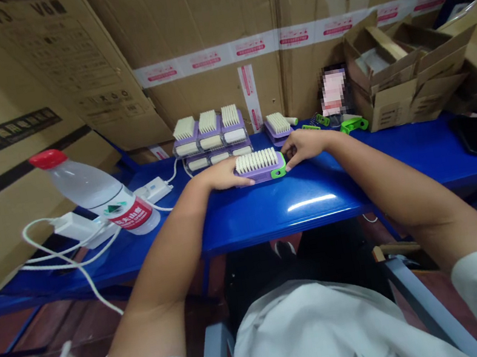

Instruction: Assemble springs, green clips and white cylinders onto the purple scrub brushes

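A lilac-and-green bristle brush [261, 168] is held flat on the blue table [274, 221], towards the middle of its far edge, with its cream bristles facing up. It is taken from both ends: the left hand [219, 175] is closed narrowly around the lilac end, its fingers lying along the near side, while the right hand [306, 145] is spread over the green-trimmed end, its thumb coming down beside the green trim. The bristles are left uncovered by either hand, and the body is kept level. Just behind, towards the far edge, a stacked block of similar brushes [210, 137] stands on the table, and a single brush [278, 128] lies beside it, nearer the right hand. Green plastic clips [353, 125] are placed further right. A water bottle with a red cap [98, 194] lies on its side towards the left end, beside a white power strip [152, 190] and its tangled white cables [72, 257]. Cardboard boxes [409, 74] are stacked beyond the far edge.
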Demonstrator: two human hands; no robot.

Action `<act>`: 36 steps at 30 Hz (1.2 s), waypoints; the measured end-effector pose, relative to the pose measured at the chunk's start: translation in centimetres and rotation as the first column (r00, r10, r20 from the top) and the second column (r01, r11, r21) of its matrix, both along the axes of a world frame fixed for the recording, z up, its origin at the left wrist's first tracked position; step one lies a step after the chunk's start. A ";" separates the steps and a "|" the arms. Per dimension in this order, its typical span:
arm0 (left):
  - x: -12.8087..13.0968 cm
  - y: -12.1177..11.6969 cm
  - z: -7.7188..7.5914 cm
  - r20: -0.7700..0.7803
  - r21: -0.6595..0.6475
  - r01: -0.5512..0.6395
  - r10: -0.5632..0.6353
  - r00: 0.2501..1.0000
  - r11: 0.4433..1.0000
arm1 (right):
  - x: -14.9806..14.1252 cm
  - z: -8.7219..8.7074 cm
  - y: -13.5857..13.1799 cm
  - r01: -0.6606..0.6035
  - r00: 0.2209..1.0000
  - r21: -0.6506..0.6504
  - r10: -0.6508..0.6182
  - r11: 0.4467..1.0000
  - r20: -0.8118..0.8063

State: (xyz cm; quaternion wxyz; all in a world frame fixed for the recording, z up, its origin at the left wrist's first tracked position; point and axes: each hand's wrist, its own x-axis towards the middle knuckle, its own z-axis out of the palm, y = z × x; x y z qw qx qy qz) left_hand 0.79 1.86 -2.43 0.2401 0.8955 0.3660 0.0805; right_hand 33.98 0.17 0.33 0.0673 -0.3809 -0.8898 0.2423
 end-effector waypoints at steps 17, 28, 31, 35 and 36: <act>0.0 -0.1 0.2 -0.033 -0.007 -0.045 0.045 0.998 0.999 | 0.0 0.0 -0.1 -0.004 1.000 0.003 0.004 1.000 -0.013; -0.3 0.4 -0.3 0.000 0.022 0.003 -0.003 1.000 1.000 | 0.0 -0.1 0.0 -0.007 1.000 0.013 0.008 1.000 -0.005; -0.2 0.4 -0.2 0.005 0.020 -0.004 0.004 1.000 1.000 | 0.0 0.1 -0.1 -0.010 1.000 0.006 0.010 1.000 -0.011; 0.0 0.1 0.0 0.014 -0.011 0.014 -0.014 1.000 1.000 | 0.0 0.2 -0.2 -0.025 1.000 0.019 0.026 1.000 -0.018; 0.1 0.0 0.0 0.015 -0.017 0.013 -0.013 1.000 1.000 | 0.0 0.2 -0.3 -0.026 1.000 0.022 0.026 0.999 -0.017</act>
